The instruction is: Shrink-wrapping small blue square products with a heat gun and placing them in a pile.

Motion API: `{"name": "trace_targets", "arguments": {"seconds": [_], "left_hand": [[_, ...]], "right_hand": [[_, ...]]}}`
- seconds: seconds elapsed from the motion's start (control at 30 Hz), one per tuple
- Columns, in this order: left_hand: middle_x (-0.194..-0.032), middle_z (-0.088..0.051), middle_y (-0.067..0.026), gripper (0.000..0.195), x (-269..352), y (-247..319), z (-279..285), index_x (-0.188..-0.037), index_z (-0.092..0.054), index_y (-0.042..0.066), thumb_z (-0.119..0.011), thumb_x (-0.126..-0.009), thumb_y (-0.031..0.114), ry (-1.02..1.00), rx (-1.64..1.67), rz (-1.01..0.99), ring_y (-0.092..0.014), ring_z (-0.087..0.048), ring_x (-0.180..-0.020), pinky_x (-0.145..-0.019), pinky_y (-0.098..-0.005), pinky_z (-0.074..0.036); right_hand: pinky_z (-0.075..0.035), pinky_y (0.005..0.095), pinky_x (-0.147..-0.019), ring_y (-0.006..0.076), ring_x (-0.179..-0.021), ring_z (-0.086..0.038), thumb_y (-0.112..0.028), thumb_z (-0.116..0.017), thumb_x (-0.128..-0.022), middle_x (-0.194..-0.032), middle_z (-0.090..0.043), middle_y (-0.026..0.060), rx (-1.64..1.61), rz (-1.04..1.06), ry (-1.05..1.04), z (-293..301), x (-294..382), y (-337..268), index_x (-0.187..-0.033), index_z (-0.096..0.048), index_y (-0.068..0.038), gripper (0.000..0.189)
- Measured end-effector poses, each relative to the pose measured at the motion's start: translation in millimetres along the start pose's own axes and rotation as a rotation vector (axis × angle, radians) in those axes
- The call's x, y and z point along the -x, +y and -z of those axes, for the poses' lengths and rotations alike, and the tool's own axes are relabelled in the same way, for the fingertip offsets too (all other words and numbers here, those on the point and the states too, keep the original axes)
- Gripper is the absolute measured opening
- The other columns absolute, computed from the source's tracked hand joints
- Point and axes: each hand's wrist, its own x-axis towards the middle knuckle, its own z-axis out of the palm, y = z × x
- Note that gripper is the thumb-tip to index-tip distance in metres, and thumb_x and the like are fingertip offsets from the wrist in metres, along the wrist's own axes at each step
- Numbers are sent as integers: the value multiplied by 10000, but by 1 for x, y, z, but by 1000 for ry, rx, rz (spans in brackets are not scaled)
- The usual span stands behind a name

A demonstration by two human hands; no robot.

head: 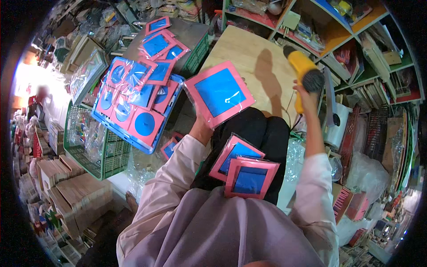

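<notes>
My left hand point(202, 128) grips a pink square board with a blue square centre point(220, 93), covered in shiny clear film. The hand is mostly behind the board, with the wrist showing below. Raised to the right, my right hand point(306, 96) is closed around the handle of a yellow and black heat gun point(302, 66). Its dark nozzle points up and left, away from the board. Across my lap lie film-wrapped pink and blue boards point(250, 180). A blue plastic tray point(123, 142) on the left bears several more pieces, some with blue circles.
A wooden table point(233, 43) stands ahead, bearing the heat gun's shadow. More wrapped boards point(156, 45) lie on a dark surface point(190, 30) beyond the tray. Green plastic crates point(100, 143) stand at left. Crowded shelves point(353, 33) rise at right, and wooden blocks point(80, 197) lie at lower left.
</notes>
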Motion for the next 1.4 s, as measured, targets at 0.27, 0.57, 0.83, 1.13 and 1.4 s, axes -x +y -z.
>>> {"name": "trace_targets", "arguments": {"seconds": [0.27,0.57,0.83,1.13,1.4], "left_hand": [[-1268,-368,-194,729,-4,-14,20,-1277,-288,23,-317,-816,588,263,-193,-86,-348,-410,-1126,-942,-483,-340],[-1215,-432,-183,592,0,-23,1,-1239,-346,11,-279,-869,468,-158,-87,30,-313,-453,-1085,-918,-418,-381],[-1222,-423,-179,621,-9,-22,13,-1255,-335,38,-282,-848,504,-101,-16,122,-305,-442,-1102,-930,-437,-366],[-1244,-404,-172,602,6,-14,18,-1274,-313,51,-270,-860,486,3,-64,45,-313,-421,-1126,-942,-453,-357],[-1263,-380,-173,552,-14,-21,38,-1300,-267,57,-226,-889,423,-33,-50,137,-313,-426,-1117,-934,-445,-368]], "right_hand": [[-409,230,-508,113,-559,-515,-143,-624,-758,-722,-572,41,-173,-115,-5,66,143,-100,-891,-574,-42,175],[-408,214,-508,61,-550,-515,-243,-667,-734,-609,-547,-22,170,-278,-165,73,202,-111,-794,-600,-86,181],[-420,219,-537,69,-570,-521,-320,-677,-722,-652,-558,-21,243,-344,-224,60,201,-127,-794,-595,-85,258],[-419,215,-529,75,-570,-529,-239,-652,-743,-644,-564,-6,292,-367,-189,48,195,-133,-781,-591,-59,194],[-419,215,-529,75,-571,-530,-179,-644,-752,-624,-556,-10,321,-253,-232,34,206,-138,-774,-590,-64,129]]}}
